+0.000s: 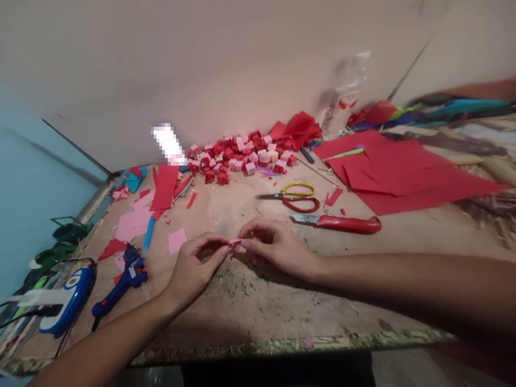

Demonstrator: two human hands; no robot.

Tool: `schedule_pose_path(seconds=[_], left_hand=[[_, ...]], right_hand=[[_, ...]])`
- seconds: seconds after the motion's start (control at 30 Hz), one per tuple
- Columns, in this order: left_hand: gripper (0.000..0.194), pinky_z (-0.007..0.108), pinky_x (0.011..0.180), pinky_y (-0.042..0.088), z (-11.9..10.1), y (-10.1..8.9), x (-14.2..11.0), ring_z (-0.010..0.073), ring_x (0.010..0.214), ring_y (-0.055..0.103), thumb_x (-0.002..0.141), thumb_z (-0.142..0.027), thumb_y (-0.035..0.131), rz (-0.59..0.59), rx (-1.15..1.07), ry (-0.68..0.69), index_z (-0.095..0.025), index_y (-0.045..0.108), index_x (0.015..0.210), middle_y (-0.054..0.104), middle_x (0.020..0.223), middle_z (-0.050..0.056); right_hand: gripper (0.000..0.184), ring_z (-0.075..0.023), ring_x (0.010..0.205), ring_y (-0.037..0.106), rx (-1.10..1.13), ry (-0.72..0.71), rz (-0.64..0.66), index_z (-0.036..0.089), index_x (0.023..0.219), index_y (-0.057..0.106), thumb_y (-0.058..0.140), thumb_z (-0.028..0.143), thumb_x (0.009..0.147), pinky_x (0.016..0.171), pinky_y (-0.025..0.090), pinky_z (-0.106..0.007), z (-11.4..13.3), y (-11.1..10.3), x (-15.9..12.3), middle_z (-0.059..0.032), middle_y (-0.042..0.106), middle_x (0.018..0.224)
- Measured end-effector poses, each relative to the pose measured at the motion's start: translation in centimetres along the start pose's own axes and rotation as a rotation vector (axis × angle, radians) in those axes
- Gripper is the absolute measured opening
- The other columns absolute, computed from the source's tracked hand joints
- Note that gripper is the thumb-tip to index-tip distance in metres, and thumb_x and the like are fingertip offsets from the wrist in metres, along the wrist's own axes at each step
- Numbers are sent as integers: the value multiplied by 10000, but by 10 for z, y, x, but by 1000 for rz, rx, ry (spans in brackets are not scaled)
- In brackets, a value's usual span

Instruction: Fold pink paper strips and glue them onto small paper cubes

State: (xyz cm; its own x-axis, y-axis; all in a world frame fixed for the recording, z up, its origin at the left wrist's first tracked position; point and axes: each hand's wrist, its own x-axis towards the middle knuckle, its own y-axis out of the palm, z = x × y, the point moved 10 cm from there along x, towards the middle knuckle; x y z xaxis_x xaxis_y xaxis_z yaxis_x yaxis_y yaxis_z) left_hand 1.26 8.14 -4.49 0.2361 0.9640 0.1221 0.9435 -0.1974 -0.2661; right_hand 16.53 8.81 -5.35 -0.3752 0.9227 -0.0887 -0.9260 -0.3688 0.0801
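Note:
Between my fingertips is a small piece of pink and red paper (pixel 234 242), partly hidden by the fingers. My left hand (pixel 201 258) pinches its left end, thumb below and index finger above. My right hand (pixel 274 244) pinches the other end. Both hands are held low over the wooden table (pixel 258 317). Just beyond my right hand lie scissors (pixel 296 196) with one yellow and one red handle, and a red-handled utility knife (pixel 342 223). A pink paper square (pixel 177 241) lies beside my left hand.
Many small red and pink paper cubes (pixel 237 156) are heaped against the wall. Large red paper sheets (pixel 399 172) lie at right, near a clear plastic bottle (pixel 344 97). At left are a blue glue gun (pixel 124 279), a blue power strip (pixel 70 301) and a blue pen (pixel 148 237).

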Motion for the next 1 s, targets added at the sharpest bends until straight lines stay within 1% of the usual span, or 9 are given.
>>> schedule_pose_path(seconds=[0.1,0.23,0.33,0.43,0.53,0.67,0.83,1.0], left_hand=[[117,265,833,596,1,0,0,171,890,743,925,-286,740,13,17,10,-206,778,1002,786,960,51],[75,236,767,610,-3,-3,0,159,837,749,895,-232,762,-9,30,21,-211,779,964,780,904,36],[59,213,713,611,-5,-3,1,147,783,749,877,-207,768,-12,5,9,-209,771,936,780,863,26],[57,211,704,617,-5,-3,1,144,764,751,870,-205,774,-18,-1,-8,-208,767,926,783,850,24],[60,231,715,631,-5,-6,1,159,774,761,864,-217,782,-39,7,-10,-208,765,922,789,861,32],[76,270,729,647,-4,-7,1,182,785,771,865,-243,781,-46,17,-10,-202,767,927,794,871,47],[78,267,710,647,-4,-8,1,181,765,774,856,-243,781,-49,18,-14,-204,769,923,802,879,49],[71,247,695,635,-5,-9,2,169,747,765,845,-227,788,-63,18,-11,-212,774,913,794,854,37]], right_hand=[[271,-97,463,511,46,-21,22,164,918,678,778,410,862,441,398,-208,1,1,1,40,603,571],[258,-96,508,532,97,-42,43,164,951,661,765,393,896,473,422,-205,1,3,2,31,623,604],[265,-101,520,554,124,-57,60,171,940,638,775,394,897,488,449,-213,-1,4,2,31,631,610],[273,-102,515,554,141,-63,86,173,931,635,775,405,899,493,461,-221,-2,6,2,30,634,610],[258,-101,518,549,150,-61,103,167,932,658,776,394,896,496,461,-226,-2,9,2,24,638,620],[199,-96,520,533,145,-24,81,163,941,707,761,350,896,471,429,-219,-4,8,2,13,647,654],[157,-96,533,537,130,-8,78,158,972,760,729,300,911,476,425,-226,-4,7,1,-16,688,719],[153,-102,528,533,80,-11,79,155,990,768,723,278,910,471,427,-224,-3,5,2,9,631,639]])
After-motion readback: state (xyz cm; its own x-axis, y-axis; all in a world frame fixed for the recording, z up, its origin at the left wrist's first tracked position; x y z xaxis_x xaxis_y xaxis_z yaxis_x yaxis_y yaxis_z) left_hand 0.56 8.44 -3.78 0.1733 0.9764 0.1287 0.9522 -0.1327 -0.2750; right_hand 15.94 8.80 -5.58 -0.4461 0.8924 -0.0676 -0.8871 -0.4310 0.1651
